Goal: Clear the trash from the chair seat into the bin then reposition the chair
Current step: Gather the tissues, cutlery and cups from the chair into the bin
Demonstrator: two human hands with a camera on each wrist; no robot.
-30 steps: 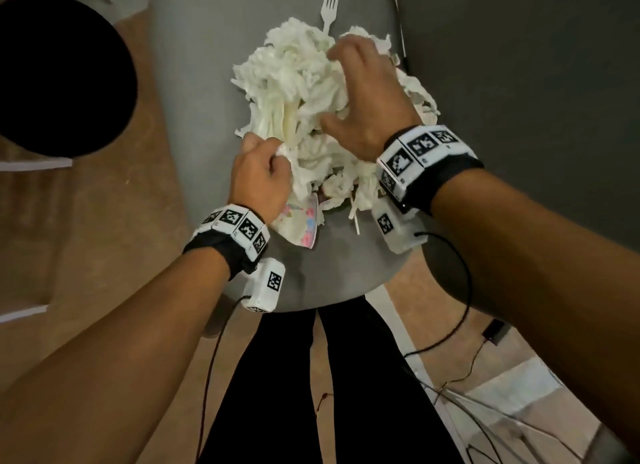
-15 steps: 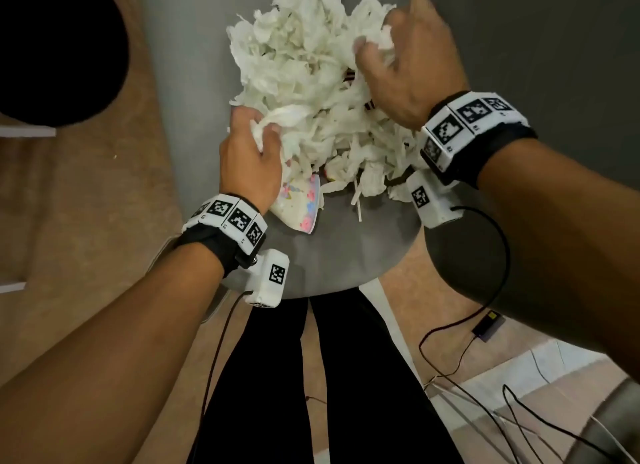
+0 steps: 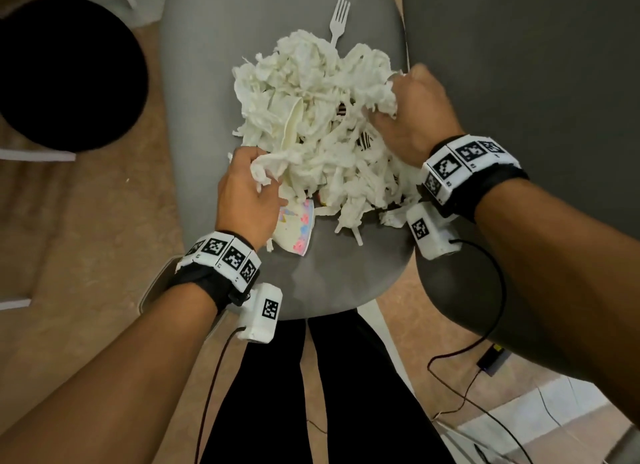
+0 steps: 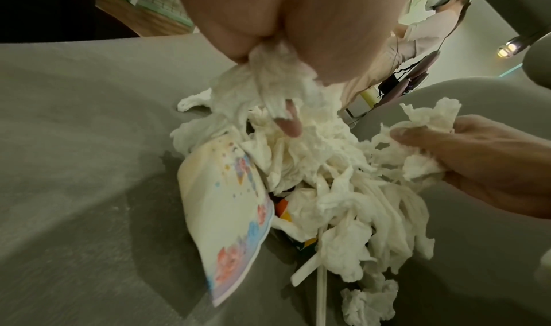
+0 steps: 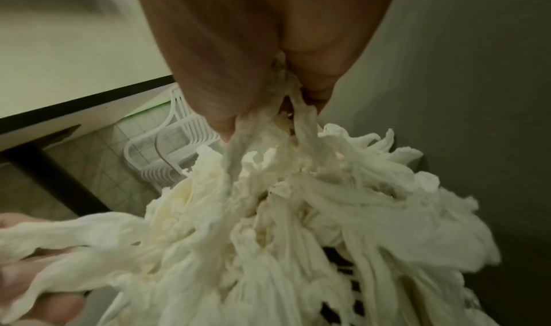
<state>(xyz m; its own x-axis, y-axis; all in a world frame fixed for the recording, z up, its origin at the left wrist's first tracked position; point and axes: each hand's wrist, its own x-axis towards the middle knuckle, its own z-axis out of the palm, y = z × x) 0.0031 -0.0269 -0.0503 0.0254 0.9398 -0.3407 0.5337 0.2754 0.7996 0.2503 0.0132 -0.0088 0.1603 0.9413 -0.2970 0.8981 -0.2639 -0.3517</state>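
A heap of crumpled white tissue (image 3: 318, 124) lies on the grey chair seat (image 3: 201, 83). My left hand (image 3: 252, 183) grips a wad of tissue at the heap's near left edge, fingers curled into it (image 4: 268, 90). My right hand (image 3: 408, 114) clutches tissue at the heap's right side (image 5: 286, 123). A printed paper cup (image 3: 294, 228) lies flattened beside my left hand under the heap (image 4: 226, 208). A white plastic fork (image 3: 337, 18) pokes out at the far side. The black bin (image 3: 65, 72) stands on the floor at the left.
A second grey chair (image 3: 519, 65) stands close on the right. Cables (image 3: 478, 342) and a small black box trail over the floor at lower right. My dark trouser legs are just below the seat's front edge. White sticks (image 4: 319, 272) lie under the tissue.
Both hands have pulled back towards me along the heap and keep hold of the tissue. The fork, hidden half a second ago, shows again beyond the heap.
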